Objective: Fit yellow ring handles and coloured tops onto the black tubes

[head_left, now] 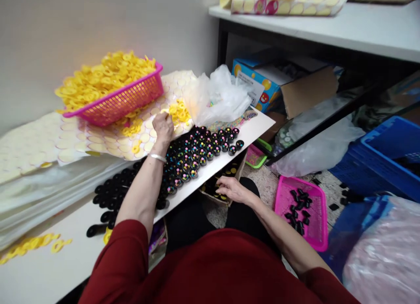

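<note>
- Nearest: red top (pixel 223 269) and dark trousers, seated close against a white table (pixel 259 124).
- Right hand (pixel 232 189) low, just past the table edge, over an open cardboard box (pixel 243 161) of black pieces with yellow discs. Fingers loosely curled, tips dipping toward the contents; cannot tell about any grip.
- On the table, left of the left forearm: plain black pieces (pixel 110 194) in a crowded patch.
- Right of the same forearm, along the table edge: black cups (pixel 201 153) in tight rows, filled with coloured beads.
- On the floor to the right: pink tray (pixel 323 221) with loose black parts (pixel 299 203).
- Left hand (pixel 164 127) beyond the rows, with a pale bangle (pixel 158 157) at the wrist. Fingers bent downward beside a small heap of yellow rings (pixel 180 111); tips hidden, cannot tell about any grip.
- Behind: pink basket (pixel 131 100) heaped with more rings, on a circle-printed sheet (pixel 177 81); crumpled clear bag (pixel 223 92) alongside.
- Farthest: open blue carton (pixel 257 78) beneath a second white table (pixel 377 28).
</note>
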The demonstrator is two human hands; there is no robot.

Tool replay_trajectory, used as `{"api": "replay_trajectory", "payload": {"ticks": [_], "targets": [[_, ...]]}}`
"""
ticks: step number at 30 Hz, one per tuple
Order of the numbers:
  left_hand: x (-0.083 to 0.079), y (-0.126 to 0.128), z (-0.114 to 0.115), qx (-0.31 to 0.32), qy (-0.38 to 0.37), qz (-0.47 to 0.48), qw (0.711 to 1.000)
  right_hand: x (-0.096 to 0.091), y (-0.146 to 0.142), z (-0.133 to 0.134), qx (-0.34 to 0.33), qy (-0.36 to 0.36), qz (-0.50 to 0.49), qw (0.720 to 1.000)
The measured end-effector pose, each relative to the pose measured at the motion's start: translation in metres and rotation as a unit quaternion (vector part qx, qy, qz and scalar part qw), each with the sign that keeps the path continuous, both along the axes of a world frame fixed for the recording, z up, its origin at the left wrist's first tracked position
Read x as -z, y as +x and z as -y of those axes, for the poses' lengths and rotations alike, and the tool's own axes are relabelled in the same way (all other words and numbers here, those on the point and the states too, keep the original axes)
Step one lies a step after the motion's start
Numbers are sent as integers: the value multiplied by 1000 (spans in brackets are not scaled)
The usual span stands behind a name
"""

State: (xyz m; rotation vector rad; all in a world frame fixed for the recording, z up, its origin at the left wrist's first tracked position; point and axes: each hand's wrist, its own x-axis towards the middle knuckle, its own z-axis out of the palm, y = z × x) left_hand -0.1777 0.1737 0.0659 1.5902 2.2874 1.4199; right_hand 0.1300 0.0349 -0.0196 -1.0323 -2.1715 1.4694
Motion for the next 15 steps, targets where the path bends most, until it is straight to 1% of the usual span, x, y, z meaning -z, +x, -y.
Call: {"api": "replay_trajectory", "payload": {"ticks": [2,4,6,8,11,13,15], "targets": [[-1,-3,9,6,18,67,998,2,-1,-2,9,0,-3,1000],[-2,-4,16,-4,35,172,984,3,-3,-4,9,4,-8,1000],[-4,-5,20,-4,43,202,978,0,-5,-5,11,11,-18,1000],[-9,-4,24,9,43,212,976,-7,-9,-5,28,22,-35,999],[-17,-2,34,50,24,229,972,-31,-21,-6,85,46,-85,992],[-24,1,45,114,-2,233,966,-53,-36,-13,126,53,-135,981],[-29,5,56,197,-38,221,955,-75,-58,-27,159,32,-193,968]]}}
